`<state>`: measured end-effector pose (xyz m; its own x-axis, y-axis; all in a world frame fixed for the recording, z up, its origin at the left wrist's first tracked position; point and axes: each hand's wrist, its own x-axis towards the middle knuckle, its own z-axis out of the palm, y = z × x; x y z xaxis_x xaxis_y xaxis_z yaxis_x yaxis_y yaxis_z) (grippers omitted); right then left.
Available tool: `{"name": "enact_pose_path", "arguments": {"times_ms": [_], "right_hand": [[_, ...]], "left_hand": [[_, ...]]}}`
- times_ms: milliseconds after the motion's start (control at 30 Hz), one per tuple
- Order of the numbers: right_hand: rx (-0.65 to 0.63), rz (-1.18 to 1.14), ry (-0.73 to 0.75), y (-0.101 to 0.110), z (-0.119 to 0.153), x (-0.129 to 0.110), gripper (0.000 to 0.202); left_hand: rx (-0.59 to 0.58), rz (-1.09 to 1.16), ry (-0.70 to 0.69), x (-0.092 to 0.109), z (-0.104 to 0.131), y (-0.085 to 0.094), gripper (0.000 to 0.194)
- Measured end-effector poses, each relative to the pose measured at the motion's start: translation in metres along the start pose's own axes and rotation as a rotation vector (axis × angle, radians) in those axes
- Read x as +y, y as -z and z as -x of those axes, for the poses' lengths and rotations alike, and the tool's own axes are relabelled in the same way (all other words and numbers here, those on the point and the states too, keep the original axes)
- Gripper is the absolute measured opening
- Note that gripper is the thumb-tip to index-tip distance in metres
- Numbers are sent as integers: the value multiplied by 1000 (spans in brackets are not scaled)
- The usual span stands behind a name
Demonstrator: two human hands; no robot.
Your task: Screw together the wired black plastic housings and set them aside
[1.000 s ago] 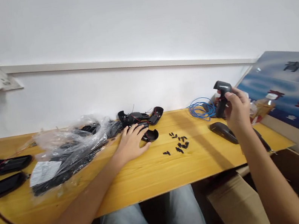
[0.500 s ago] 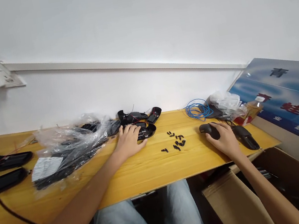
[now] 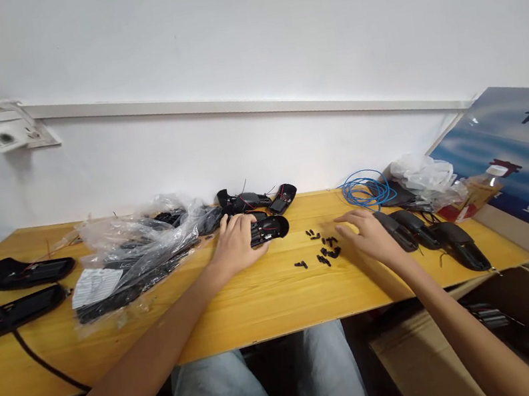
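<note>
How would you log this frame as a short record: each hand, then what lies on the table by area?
Left hand: on an open black shell; grip unclear
Right hand: open, nothing visible in it, beside the small black parts
Table left: plastic bag, two long shells, dark cable across one
Table right: blue coil, three dark housings, bottle
Far right: blue sign

White wall [image 3: 237, 33] — yellow wooden table [image 3: 247, 309]
</note>
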<state>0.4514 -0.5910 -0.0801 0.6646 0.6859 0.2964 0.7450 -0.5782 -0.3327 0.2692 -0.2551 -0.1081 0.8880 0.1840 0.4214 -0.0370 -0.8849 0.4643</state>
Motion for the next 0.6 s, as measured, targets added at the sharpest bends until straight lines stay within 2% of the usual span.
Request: {"name": "enact_pose_path", "arguments": {"times_ms": [133,267,433,533,600], "right_hand": [[-211,-66,19,-14,-30,-38,35],[-312,55,-23,-27,-40,-55,26],[-307,90,-39,-40,-39,-57,23],[-288,65,-32,-40,-39,-59,21],[-257,-38,-74,-38,-42,-65,17]], "left_hand": [[110,257,169,10,4,-1,60],[14,785,305,26,4,-3,72],[-87,1153,482,27,1,-10,68],[-67,1353,607,22,0,-12,62],[-70,1454,657,21,-1,-10,59]]}}
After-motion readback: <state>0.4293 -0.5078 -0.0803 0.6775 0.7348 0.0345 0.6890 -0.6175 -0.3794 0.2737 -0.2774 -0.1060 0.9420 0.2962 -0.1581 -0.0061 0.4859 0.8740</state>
